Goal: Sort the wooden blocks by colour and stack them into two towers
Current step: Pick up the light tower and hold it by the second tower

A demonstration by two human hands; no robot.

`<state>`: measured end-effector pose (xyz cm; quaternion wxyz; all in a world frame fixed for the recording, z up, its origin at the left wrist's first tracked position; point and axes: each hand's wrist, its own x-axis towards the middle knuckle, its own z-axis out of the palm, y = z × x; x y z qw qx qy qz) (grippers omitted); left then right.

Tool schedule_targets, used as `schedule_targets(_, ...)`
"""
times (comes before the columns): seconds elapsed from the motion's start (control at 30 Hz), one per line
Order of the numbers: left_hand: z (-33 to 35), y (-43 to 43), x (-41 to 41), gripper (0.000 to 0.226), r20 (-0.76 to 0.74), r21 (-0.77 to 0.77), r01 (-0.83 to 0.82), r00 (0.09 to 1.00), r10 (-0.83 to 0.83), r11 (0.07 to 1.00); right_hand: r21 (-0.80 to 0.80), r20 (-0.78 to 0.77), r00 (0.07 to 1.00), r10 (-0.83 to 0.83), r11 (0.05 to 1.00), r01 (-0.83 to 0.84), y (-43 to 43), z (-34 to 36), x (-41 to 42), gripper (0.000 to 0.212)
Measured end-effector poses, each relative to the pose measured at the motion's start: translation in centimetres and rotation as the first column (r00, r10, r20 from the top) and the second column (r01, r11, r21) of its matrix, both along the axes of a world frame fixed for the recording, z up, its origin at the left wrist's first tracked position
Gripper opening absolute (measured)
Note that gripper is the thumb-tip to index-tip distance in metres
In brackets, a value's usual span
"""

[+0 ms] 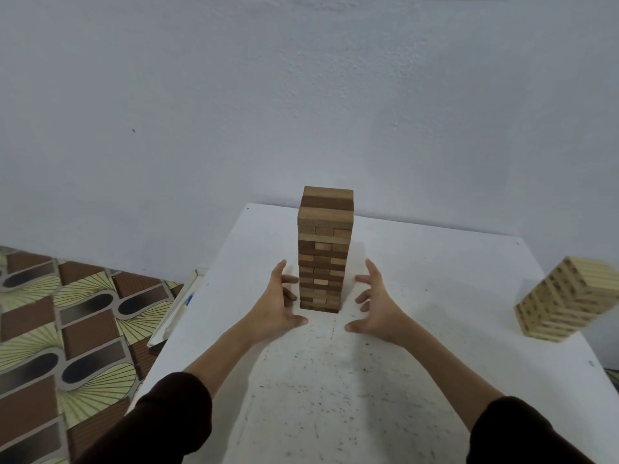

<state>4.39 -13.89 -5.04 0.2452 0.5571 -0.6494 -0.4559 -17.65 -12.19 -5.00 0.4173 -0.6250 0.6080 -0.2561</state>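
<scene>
Sleeves (160, 420) cropped; left hand (276, 308), right hand (378, 309) flank brown tower (325, 249)

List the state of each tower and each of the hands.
Brown tower: upright on the table, top layers slightly offset.
Pale tower: stacked near the table's right edge, looks tilted.
Left hand: open, fingers close beside brown tower.
Right hand: open, apart from brown tower.

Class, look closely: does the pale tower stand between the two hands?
No, the brown tower stands between the left hand and right hand; the pale tower stands far off to the right.
</scene>
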Motion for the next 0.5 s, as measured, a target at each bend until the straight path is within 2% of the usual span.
schedule_targets(0.13, -0.3, 4.3, -0.5, 0.079, -0.112, -0.062, -0.278, 0.956, 0.270, 0.959, -0.039, -0.019, 0.994, -0.110, 0.993, 0.109, 2.7, -0.2, -2.2, 0.117)
schedule_targets(0.23, -0.9, 7.4, -1.0, 0.056, -0.147, -0.121, -0.377, 0.922, 0.359, 0.918, -0.119, 0.008, 0.976, -0.216, 0.969, 0.216, 5.5, -0.7, -4.2, 0.089)
schedule_targets(0.37, -1.6, 11.4, -2.8, 0.037, -0.159, -0.253, -0.296, 0.952, 0.262, 0.921, -0.237, -0.039, 0.955, -0.295, 0.931, 0.278, 9.5, -0.8, -6.9, 0.041)
schedule_targets(0.5, -1.7, 13.5, -5.9, 0.031, -0.142, -0.301, -0.162, 0.982, 0.124, 0.940, -0.275, -0.089, 0.930, -0.358, 0.906, 0.322, 12.5, -0.3, -9.2, 0.025)
